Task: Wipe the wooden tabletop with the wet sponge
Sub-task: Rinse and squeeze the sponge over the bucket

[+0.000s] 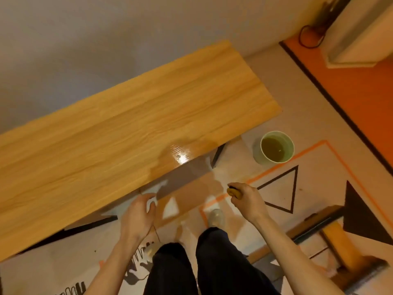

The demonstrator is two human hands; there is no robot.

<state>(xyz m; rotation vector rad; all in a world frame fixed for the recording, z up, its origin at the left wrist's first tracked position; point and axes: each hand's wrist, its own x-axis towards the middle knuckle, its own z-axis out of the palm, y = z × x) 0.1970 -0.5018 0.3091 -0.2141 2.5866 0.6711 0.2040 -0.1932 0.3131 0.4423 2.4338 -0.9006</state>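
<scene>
The wooden tabletop [119, 133] runs from lower left to upper right, with a shiny wet patch [180, 155] near its front edge. My right hand [246, 200] hangs over the floor in front of that edge, closed around a yellow sponge [234, 192] that pokes out between the fingers. My left hand [138, 216] is just below the table's front edge with the fingers spread and curled, holding nothing. A pale green bucket [276, 147] of murky water stands on the floor beyond the table's right end.
The floor carries a pale mat with orange lines and black triangles [282, 188]. My legs in dark trousers [212, 265] stand in front of the table. A wooden stool or frame [336, 235] sits lower right. An orange floor strip and a white unit [361, 35] lie far right.
</scene>
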